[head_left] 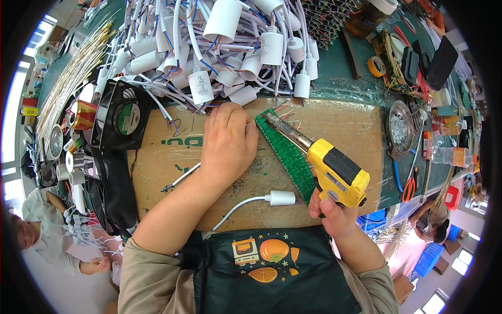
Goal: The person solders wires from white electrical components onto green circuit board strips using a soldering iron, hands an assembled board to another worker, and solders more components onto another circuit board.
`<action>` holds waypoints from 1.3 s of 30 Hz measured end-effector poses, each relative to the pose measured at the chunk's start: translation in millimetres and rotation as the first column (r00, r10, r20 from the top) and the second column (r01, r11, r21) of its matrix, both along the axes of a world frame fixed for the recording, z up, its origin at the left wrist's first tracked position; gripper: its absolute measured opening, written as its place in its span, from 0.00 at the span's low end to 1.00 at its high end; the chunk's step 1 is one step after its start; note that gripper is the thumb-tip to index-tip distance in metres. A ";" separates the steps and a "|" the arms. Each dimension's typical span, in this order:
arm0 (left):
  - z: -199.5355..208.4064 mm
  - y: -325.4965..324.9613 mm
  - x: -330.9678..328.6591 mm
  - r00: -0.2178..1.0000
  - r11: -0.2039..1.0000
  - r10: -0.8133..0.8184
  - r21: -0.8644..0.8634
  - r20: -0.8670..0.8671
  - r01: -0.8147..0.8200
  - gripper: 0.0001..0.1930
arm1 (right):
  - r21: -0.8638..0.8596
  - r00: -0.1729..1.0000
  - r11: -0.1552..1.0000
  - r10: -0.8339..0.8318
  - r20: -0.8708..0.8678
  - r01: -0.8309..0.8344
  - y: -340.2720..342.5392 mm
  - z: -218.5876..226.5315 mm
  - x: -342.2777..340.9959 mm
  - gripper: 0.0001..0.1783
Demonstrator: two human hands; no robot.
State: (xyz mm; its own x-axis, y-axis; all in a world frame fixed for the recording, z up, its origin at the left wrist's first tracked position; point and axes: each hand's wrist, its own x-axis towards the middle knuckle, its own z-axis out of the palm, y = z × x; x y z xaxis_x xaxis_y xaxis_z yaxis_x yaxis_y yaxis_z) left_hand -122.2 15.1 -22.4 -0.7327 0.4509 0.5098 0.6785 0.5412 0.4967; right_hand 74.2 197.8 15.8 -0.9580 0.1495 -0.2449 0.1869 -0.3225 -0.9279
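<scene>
My right hand (339, 217) grips a yellow and black soldering gun (337, 172). Its metal tip reaches the upper end of a long green circuit board strip (285, 154), which lies slanting on a cardboard sheet (345, 125). Thin wires stick out beside the board's top end. Left of that end is my left hand (230, 133), its fingers curled down at the cardboard's far edge; whatever they hold is hidden. A white lamp holder (282, 198) with a bent cable lies near my apron, and another white cable (185, 175) passes under my left forearm.
A big heap of white lamp holders (222, 23) with blue and brown wire ends fills the far side. To the left stands a black fan (123, 115). At right are orange tape (376, 66), a metal dish (400, 125) and orange-handled scissors (409, 187). Other people sit at both sides.
</scene>
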 end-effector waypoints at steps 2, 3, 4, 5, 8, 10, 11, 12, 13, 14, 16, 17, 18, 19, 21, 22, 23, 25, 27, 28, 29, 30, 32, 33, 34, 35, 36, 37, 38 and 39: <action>0.4 -0.2 0.3 1.000 1.000 -0.003 0.000 0.004 0.003 0.08 | 0.040 0.997 0.999 -0.031 0.077 0.028 -3.9 1.5 -1.5 0.37; 0.6 -0.2 0.3 1.000 1.000 -0.005 0.001 0.008 0.005 0.08 | 0.039 0.997 0.999 -0.032 0.076 0.029 -4.2 1.8 -1.6 0.37; 0.9 -0.5 0.4 1.000 1.000 -0.006 0.001 0.008 0.006 0.08 | 0.045 0.996 0.998 -0.036 0.078 0.033 -4.3 2.0 -1.8 0.37; 1.3 -0.7 0.6 1.000 1.000 -0.007 -0.002 0.011 0.007 0.09 | 0.052 0.996 0.998 -0.040 0.080 0.036 -4.2 2.1 -1.8 0.37; 2.4 -1.3 1.4 1.000 1.000 -0.008 -0.010 0.017 0.008 0.09 | 0.062 0.996 0.998 -0.029 0.078 0.025 -3.4 1.0 -2.0 0.37; 2.4 -2.0 1.4 1.000 1.000 -0.007 -0.014 0.021 0.008 0.10 | 0.068 0.997 0.997 -0.029 0.073 0.024 -3.3 0.9 -2.2 0.37; 2.3 -2.7 1.5 0.999 1.000 -0.014 -0.007 0.032 0.014 0.10 | 0.075 0.997 0.997 -0.028 0.068 0.023 -3.5 0.9 -2.2 0.37; 2.0 -3.4 1.4 0.999 1.000 -0.021 0.000 0.043 0.021 0.10 | 0.074 0.997 0.997 -0.027 0.069 0.022 -3.7 1.2 -2.5 0.37; 1.3 -3.9 0.9 0.999 1.000 -0.021 -0.001 0.043 0.021 0.10 | 0.077 0.997 0.997 -0.029 0.067 0.024 -3.9 1.5 -2.9 0.37; 0.5 -4.2 0.2 0.999 1.000 -0.028 0.002 0.025 0.028 0.10 | 0.080 0.997 0.996 -0.031 0.065 0.025 -4.1 1.8 -2.9 0.36; 0.2 -5.1 0.1 0.999 0.999 -0.036 0.004 0.009 0.036 0.10 | 0.092 0.997 0.996 -0.023 0.069 0.016 -3.4 0.7 -2.2 0.36; 0.6 -5.4 0.1 0.999 0.999 -0.042 0.007 0.011 0.042 0.10 | 0.104 0.997 0.995 -0.015 0.071 0.008 -3.0 0.0 -1.9 0.36; 1.0 -5.6 0.1 0.999 0.999 -0.048 0.011 0.014 0.048 0.10 | 0.104 0.997 0.995 -0.015 0.072 0.008 -2.8 -0.4 -1.8 0.36; 1.9 -5.7 0.4 0.999 0.999 -0.048 0.011 0.015 0.048 0.10 | 0.112 0.998 0.994 -0.012 0.066 0.005 -2.7 -0.8 -1.8 0.36; 3.0 -5.7 1.1 0.998 0.998 -0.055 0.023 0.033 0.054 0.10 | 0.119 0.998 0.993 -0.009 0.061 0.002 -2.5 -0.9 -2.1 0.35; 2.2 -5.7 0.9 0.998 0.998 -0.055 0.023 0.034 0.054 0.10 | 0.112 0.998 0.994 -0.010 0.061 0.003 -2.4 0.1 -2.4 0.35; 1.3 -6.0 0.8 0.998 0.998 -0.057 0.025 0.029 0.056 0.10 | 0.105 0.998 0.994 -0.011 0.062 0.004 -2.6 1.0 -2.4 0.35; 1.2 -6.7 1.3 0.998 0.998 -0.057 0.027 0.026 0.057 0.10 | 0.109 0.998 0.994 -0.016 0.063 0.009 -3.3 1.5 -2.6 0.35; 3.3 -6.7 2.1 0.997 0.997 -0.065 -0.032 0.029 0.065 0.09 | 0.114 0.998 0.993 -0.021 0.064 0.014 -3.3 1.0 -2.6 0.35; 3.9 -6.7 2.3 0.998 0.997 -0.064 -0.033 0.030 0.065 0.09 | 0.112 0.997 0.994 -0.022 0.071 0.014 -3.2 0.3 -2.4 0.35; 4.4 -6.8 2.4 0.998 0.997 -0.066 -0.038 0.020 0.067 0.09 | 0.111 0.997 0.994 -0.022 0.078 0.013 -3.0 -0.2 -2.3 0.36; 4.5 -6.9 2.5 0.998 0.997 -0.069 -0.044 0.010 0.069 0.09 | 0.110 0.997 0.994 -0.021 0.079 0.012 -2.1 -0.6 -2.2 0.36; 3.6 -7.2 2.5 0.998 0.997 -0.065 -0.045 0.010 0.065 0.09 | 0.009 0.999 1.000 -0.025 0.035 0.025 -0.3 -1.2 -2.1 0.18; 3.0 -7.3 2.4 0.998 0.997 -0.063 -0.045 0.009 0.063 0.09 | 0.008 0.999 1.000 -0.024 0.036 0.024 -0.2 -1.3 -2.5 0.18; 2.2 -7.2 2.2 0.998 0.997 -0.062 -0.046 0.009 0.062 0.09 | 0.017 0.999 1.000 -0.021 0.029 0.021 -0.2 -1.2 -2.9 0.19; 1.3 -7.1 1.9 0.998 0.997 -0.062 -0.038 0.015 0.063 0.09 | 0.026 1.000 0.999 -0.018 0.021 0.018 -0.2 -1.2 -3.2 0.20; 0.9 -7.1 1.7 0.998 0.998 -0.063 -0.030 0.021 0.064 0.09 | 0.025 1.000 1.000 -0.017 0.021 0.017 -0.2 -1.2 -3.0 0.20; 1.0 -7.2 1.6 0.998 0.998 -0.062 -0.031 0.021 0.063 0.09 | 0.020 0.999 1.000 -0.020 0.035 0.019 -0.2 -1.3 -2.4 0.21; 1.1 -7.3 1.5 0.998 0.997 -0.062 -0.037 0.017 0.063 0.09 | 0.014 0.998 1.000 -0.023 0.050 0.022 -0.2 -1.3 -2.1 0.23; 1.0 -7.4 1.5 0.998 0.997 -0.063 -0.044 0.013 0.064 0.09 | 0.013 0.998 1.000 -0.022 0.050 0.022 -1.5 -0.5 -3.2 0.23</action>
State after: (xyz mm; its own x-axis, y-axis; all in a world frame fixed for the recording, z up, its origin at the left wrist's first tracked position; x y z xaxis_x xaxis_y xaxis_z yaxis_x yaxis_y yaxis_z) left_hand -120.7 7.7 -21.3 -0.7074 0.5186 0.4803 0.7068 0.5189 0.4809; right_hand 71.0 196.2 15.3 -0.9409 0.1736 -0.2909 0.2268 -0.3152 -0.9215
